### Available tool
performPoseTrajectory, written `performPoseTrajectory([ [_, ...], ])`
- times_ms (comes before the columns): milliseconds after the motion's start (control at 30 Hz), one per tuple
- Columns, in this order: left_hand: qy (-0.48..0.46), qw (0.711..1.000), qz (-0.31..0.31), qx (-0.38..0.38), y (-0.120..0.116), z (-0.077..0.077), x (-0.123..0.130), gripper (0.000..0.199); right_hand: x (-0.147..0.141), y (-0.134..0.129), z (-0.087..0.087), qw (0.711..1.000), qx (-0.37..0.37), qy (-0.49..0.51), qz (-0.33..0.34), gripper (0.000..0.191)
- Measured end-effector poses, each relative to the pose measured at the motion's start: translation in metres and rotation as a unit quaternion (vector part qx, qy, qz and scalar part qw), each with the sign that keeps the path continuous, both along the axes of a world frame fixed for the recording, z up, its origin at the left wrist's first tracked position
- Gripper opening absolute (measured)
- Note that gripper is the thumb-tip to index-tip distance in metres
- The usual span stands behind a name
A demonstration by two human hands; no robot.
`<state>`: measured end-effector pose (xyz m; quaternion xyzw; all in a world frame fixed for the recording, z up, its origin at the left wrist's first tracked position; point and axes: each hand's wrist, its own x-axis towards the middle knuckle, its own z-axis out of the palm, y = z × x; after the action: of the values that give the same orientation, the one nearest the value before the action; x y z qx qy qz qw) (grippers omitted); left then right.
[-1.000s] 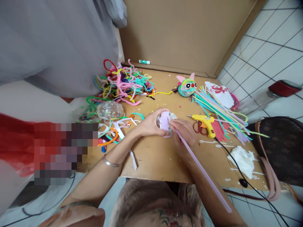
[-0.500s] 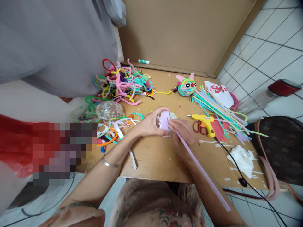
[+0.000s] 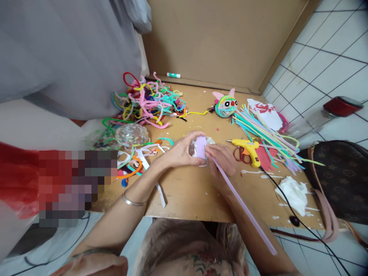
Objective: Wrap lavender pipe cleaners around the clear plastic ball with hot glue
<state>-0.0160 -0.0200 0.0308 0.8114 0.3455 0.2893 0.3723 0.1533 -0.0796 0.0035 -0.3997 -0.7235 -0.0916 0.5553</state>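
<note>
My left hand is wrapped round a clear, rounded object partly covered by side-by-side lilac strips. Against its right side, my right hand pinches a long lilac pipe cleaner, whose free length runs down over my right forearm. Fingers hide where the pipe cleaner meets the ball. Just right of my hands lies a yellow glue gun with a black cord, beside red-handled scissors. Behind stands a finished-looking ball figure with pink ears, round eyes and a red nose.
Tangled pipe cleaners and a clear faceted ball occupy the table's left. Straight pipe cleaners, crumpled tissue, a brown bag and a red-lidded bottle are at right. A glue stick lies at the back.
The view has shifted very slightly. Both hands keep nearly the same pose and hold on the ball and the lilac pipe cleaner.
</note>
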Motion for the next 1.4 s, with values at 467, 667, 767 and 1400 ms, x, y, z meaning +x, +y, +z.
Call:
performPoseTrajectory([
  [467,-0.029,0.999,-0.022,0.007,0.003,-0.006,-0.001,0.067,-0.002,0.007,-0.001,0.999,0.05,-0.011,-0.017,0.016],
  [667,-0.039,0.999,-0.03,0.017,0.004,-0.008,-0.001,0.065,-0.002,0.007,-0.003,0.999,0.046,-0.008,-0.021,0.015],
  [767,-0.039,0.999,-0.033,0.019,0.005,-0.009,-0.001,0.064,-0.001,0.003,0.001,0.999,0.037,-0.02,-0.008,0.016],
  [1400,-0.031,0.995,-0.049,0.079,0.008,-0.013,-0.003,0.072,-0.001,0.002,0.001,1.0,0.016,-0.014,-0.014,0.018],
])
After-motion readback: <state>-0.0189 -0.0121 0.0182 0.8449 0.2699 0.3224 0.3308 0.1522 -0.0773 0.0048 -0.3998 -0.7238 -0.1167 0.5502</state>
